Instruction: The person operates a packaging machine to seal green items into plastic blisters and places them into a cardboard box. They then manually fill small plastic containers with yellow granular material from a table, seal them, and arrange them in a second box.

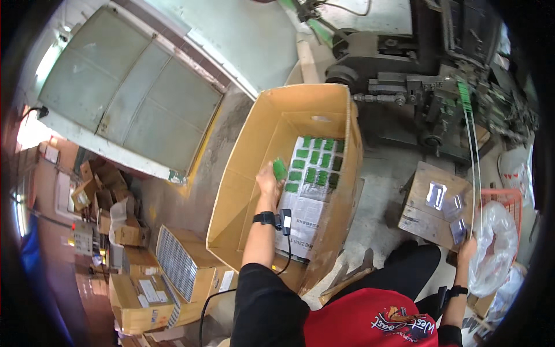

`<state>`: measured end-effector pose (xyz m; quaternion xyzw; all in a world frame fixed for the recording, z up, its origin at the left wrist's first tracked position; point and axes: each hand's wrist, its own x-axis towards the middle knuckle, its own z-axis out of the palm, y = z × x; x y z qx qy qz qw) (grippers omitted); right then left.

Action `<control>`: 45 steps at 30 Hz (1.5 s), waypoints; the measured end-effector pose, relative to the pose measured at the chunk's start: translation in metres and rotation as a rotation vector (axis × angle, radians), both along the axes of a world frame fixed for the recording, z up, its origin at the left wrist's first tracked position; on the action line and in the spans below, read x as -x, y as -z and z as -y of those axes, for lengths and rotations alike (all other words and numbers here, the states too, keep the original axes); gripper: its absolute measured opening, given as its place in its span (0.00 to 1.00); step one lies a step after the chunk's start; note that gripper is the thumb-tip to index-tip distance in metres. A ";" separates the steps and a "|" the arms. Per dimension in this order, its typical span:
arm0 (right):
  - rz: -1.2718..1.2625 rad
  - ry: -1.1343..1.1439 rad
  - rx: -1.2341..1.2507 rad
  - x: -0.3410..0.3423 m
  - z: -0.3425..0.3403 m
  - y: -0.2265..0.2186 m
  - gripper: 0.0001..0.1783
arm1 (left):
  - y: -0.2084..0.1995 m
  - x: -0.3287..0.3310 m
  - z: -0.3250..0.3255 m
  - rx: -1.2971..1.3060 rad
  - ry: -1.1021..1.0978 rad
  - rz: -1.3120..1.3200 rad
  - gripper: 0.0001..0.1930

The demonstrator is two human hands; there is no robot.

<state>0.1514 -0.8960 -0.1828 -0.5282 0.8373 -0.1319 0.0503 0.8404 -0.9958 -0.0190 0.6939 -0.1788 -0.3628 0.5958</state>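
My left hand reaches into a tall cardboard box, its fingers closed on a green rectangular piece. Inside the box, printed paper lines the bottom. Several similar green pieces lie on it in rows, toward the far end. My right hand is at the lower end of a pair of long thin rails, which come down from the machine. Its fingers look closed there, but what they grip is too small to make out.
A dark machine stands beyond the box, with green pieces at the rails' top. At right are a wooden board with clear plastic pieces and a red basket with a plastic bag. Cardboard boxes crowd the left.
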 end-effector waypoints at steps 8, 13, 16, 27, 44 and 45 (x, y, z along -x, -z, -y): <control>-0.186 -0.158 0.063 0.000 -0.002 -0.002 0.17 | 0.214 -0.054 -0.061 -0.311 -0.333 -0.428 0.10; -0.134 -0.220 -0.058 -0.011 0.013 -0.016 0.19 | 0.253 -0.065 -0.073 -0.506 -0.384 -0.315 0.09; -0.231 -0.246 -0.062 0.003 0.006 0.003 0.17 | 0.267 -0.070 -0.074 -0.544 -0.355 -0.232 0.06; -0.271 -0.573 -0.168 -0.063 0.060 -0.073 0.06 | 0.272 -0.148 -0.135 -0.329 0.314 0.029 0.13; 0.219 0.097 0.228 -0.019 -0.002 -0.102 0.27 | 0.015 -0.034 -0.067 -0.472 0.494 -0.259 0.14; 0.189 0.122 0.215 -0.006 -0.008 -0.076 0.24 | -0.009 0.032 -0.047 -0.491 0.564 -0.124 0.13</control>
